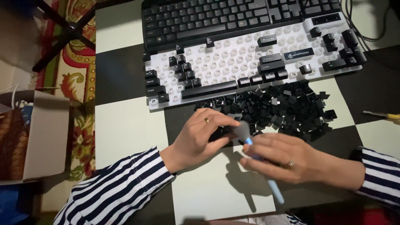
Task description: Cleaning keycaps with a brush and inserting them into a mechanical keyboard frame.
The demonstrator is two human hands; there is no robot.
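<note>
My left hand [202, 139] pinches a small black keycap [221, 134] just below a pile of loose black keycaps [283, 110]. My right hand [287, 160] holds a light blue brush [266, 175] whose grey bristle head touches the keycap. Both hands hover over a black-and-white checkered table [125, 125]. Behind the pile lies a white keyboard base [250, 62] with most keycaps removed and a few black ones left on. A full black keyboard [216, 16] sits behind it.
A cardboard box [41, 137] stands on the floor at the left beside a patterned rug [77, 75]. A black chair base [66, 29] is at the top left. A yellow-handled tool [385, 115] lies at the right edge. Cables [366, 25] run at the top right.
</note>
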